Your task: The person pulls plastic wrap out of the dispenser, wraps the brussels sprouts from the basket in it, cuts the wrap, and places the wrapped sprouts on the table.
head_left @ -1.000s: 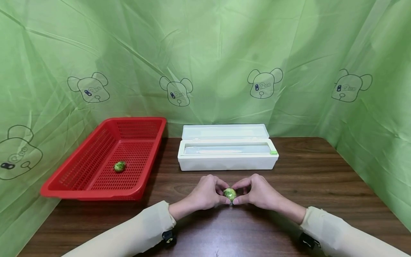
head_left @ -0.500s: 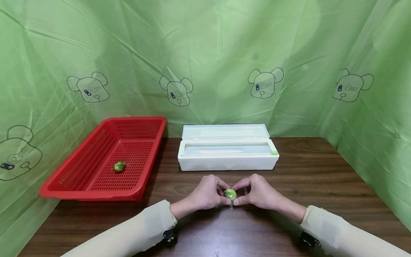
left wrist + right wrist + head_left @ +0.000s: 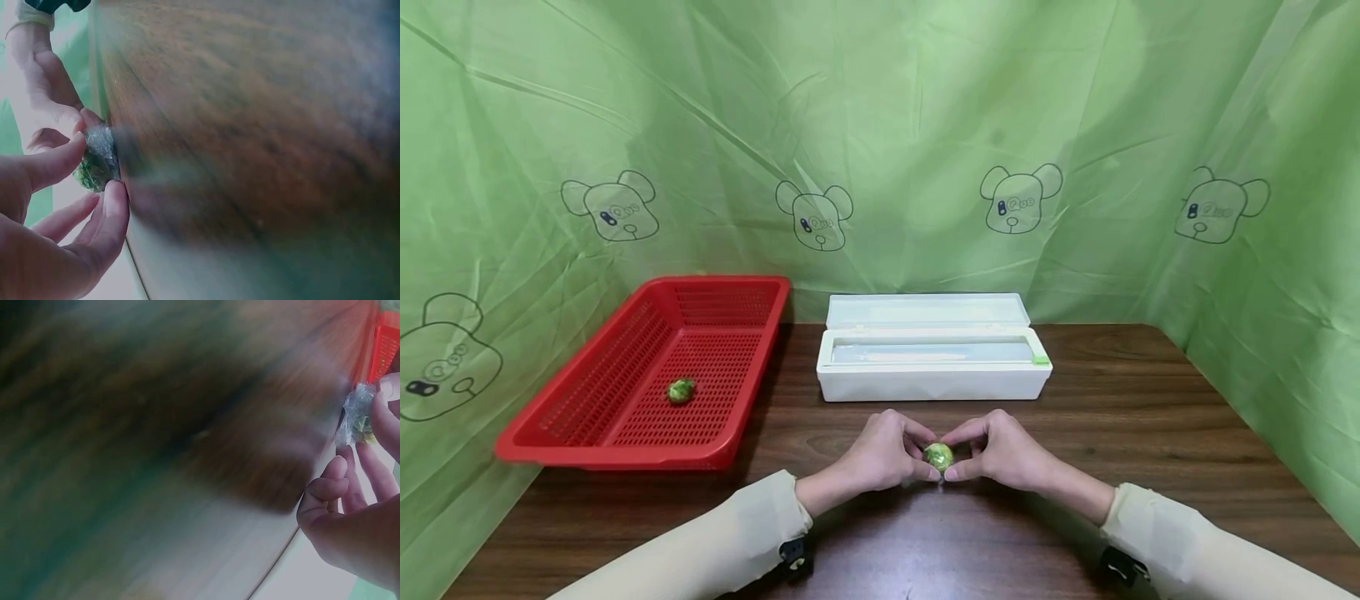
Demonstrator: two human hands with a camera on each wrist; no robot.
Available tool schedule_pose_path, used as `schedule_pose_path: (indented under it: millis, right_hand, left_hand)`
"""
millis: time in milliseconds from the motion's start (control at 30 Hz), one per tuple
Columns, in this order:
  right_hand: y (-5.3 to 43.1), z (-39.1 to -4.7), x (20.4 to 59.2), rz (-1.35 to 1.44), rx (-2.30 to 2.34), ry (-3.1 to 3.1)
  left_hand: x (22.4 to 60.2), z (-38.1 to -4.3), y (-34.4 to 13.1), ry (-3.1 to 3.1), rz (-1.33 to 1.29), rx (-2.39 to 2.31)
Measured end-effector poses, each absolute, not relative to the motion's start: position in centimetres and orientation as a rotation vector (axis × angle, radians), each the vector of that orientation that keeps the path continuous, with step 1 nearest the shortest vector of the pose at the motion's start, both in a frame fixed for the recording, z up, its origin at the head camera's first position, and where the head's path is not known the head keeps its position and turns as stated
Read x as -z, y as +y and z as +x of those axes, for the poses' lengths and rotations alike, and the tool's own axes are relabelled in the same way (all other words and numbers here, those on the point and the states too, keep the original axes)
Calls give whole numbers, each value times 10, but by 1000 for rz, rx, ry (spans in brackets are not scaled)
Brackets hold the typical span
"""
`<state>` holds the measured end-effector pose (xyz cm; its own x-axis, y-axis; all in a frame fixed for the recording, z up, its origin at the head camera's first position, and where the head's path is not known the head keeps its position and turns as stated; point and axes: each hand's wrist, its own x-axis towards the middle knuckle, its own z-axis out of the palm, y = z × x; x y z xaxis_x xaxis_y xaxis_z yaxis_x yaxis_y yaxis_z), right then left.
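hands (image 3: 883, 454) (image 3: 1009, 452) pinching film-wrapped green ball (image 3: 938, 456) | white box (image 3: 934, 384) beyond, lid (image 3: 928, 311) raised | red basket (image 3: 617, 456) left, second ball (image 3: 681, 391) inside

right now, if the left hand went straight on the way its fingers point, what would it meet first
The left hand would first meet the plastic-wrapped green ball it pinches, then probably the right hand, facing it from the other side; exact gaps are hard to judge.

Found creased green cloth (image 3: 917, 92) hung behind and along both sides of a dark brown, wood-grained table (image 3: 1150, 417). Noted outlined, round-eared animal heads (image 3: 1015, 208) printed on that cloth, each with a dark mark.
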<state>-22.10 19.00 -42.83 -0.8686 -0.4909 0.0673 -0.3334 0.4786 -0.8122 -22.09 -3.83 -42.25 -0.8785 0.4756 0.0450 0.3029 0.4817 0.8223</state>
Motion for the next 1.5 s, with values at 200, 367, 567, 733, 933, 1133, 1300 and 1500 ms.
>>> schedule_pose_path:
  millis: [200,367,567,733,933,1133,1300,1500]
  right_hand:
    - [191,-221,428,-700,1290,2569]
    - [191,-223,428,-720,1282,2561]
    - [191,-222,427,-726,1356,2480]
    - [190,-221,427,-738,1391,2455]
    - [188,-222,429,-756,1386,2468]
    - [188,-222,429,-770,1365,2483]
    - [188,-223,429,-786,1346,2505]
    - [189,-223,429,-786,1362,2496]
  left_hand:
    - [422,-219,-39,2548,660,-1353]
    - [421,-218,-40,2548,649,-1350]
    - [421,-217,-42,2507,610,-1388]
    - [421,-215,-46,2388,533,-1518]
    - [421,-211,-59,2208,480,-1653]
    - [420,-208,-70,2014,417,-1759]
    - [418,-207,-72,2088,432,-1730]
    - [418,-204,-67,2252,526,-1648]
